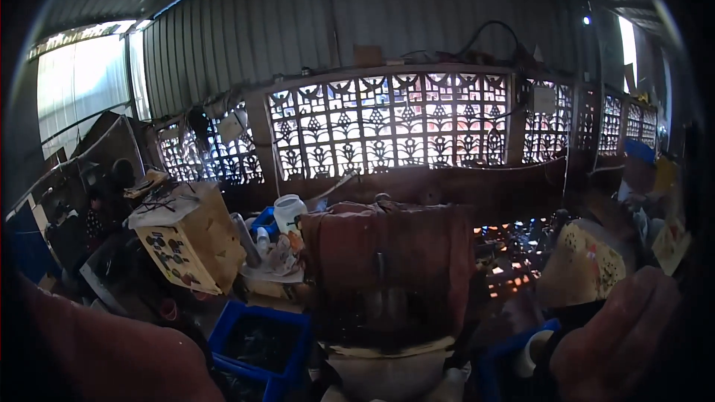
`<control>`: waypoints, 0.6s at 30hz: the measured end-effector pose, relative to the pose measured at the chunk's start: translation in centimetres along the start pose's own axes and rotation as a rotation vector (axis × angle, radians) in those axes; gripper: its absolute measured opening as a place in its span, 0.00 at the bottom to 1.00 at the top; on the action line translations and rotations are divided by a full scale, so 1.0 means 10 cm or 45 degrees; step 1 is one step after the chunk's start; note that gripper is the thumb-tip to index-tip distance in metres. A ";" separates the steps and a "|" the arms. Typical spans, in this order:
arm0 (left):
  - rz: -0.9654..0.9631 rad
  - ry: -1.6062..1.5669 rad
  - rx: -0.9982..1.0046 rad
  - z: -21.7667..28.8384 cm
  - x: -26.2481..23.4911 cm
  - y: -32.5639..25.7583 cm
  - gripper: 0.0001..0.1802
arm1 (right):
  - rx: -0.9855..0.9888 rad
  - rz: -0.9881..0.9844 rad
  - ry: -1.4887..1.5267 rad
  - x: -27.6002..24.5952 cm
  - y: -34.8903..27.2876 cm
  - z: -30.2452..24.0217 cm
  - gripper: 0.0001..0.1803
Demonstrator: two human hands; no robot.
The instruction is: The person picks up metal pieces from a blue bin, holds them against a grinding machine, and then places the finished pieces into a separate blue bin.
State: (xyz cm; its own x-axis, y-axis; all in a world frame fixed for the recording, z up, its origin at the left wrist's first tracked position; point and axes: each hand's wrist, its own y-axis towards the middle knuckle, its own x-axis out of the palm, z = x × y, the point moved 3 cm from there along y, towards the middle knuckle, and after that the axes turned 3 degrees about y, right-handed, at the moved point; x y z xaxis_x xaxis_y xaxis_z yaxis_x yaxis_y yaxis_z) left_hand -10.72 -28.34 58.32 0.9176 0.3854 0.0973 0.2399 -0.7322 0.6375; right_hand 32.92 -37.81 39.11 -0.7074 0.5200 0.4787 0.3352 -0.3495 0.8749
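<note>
I see a blue plastic crate point(261, 342) low in the middle, its dark contents hard to make out. A white plastic jar point(289, 212) stands behind on the cluttered worktop point(272, 274). My right hand point(614, 342) is blurred at the lower right, near a brown cloth point(387, 253); its fingers I cannot tell. My left forearm point(104, 350) is cut off.
</note>
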 end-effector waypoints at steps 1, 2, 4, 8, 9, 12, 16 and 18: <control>0.011 0.011 -0.039 0.09 0.01 -0.07 0.38 | 0.010 -0.034 -0.010 -0.01 -0.02 -0.09 0.06; 0.008 0.023 -0.054 0.15 0.01 -0.14 0.38 | 0.022 -0.043 -0.009 0.08 -0.09 -0.11 0.07; -0.003 0.007 -0.081 0.06 -0.05 -0.38 0.37 | 0.059 -0.041 -0.039 0.56 -0.25 -0.12 0.07; -0.056 0.075 -0.273 0.48 0.10 -0.70 0.37 | 0.188 -0.190 -0.038 0.45 -0.25 0.08 0.07; -0.085 0.065 -0.283 0.46 0.06 -0.73 0.37 | 0.226 -0.179 -0.047 0.35 -0.33 0.10 0.07; -0.194 0.035 -0.313 0.40 -0.13 -0.90 0.36 | 0.360 -0.142 -0.066 0.49 -0.71 0.11 0.07; -0.246 0.055 -0.477 0.78 -0.13 -1.06 0.35 | 0.483 -0.252 -0.109 0.65 -0.84 0.01 0.08; -0.269 0.061 -0.543 0.90 -0.16 -1.15 0.35 | 0.537 -0.292 -0.131 0.61 -0.87 0.01 0.08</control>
State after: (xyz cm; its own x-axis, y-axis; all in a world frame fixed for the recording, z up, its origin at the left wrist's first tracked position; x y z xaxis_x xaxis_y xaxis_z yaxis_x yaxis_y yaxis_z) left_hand -12.04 -25.61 43.97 0.8446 0.5339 -0.0392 0.2587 -0.3430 0.9030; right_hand 25.72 -31.51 34.45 -0.7345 0.6284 0.2561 0.4154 0.1180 0.9019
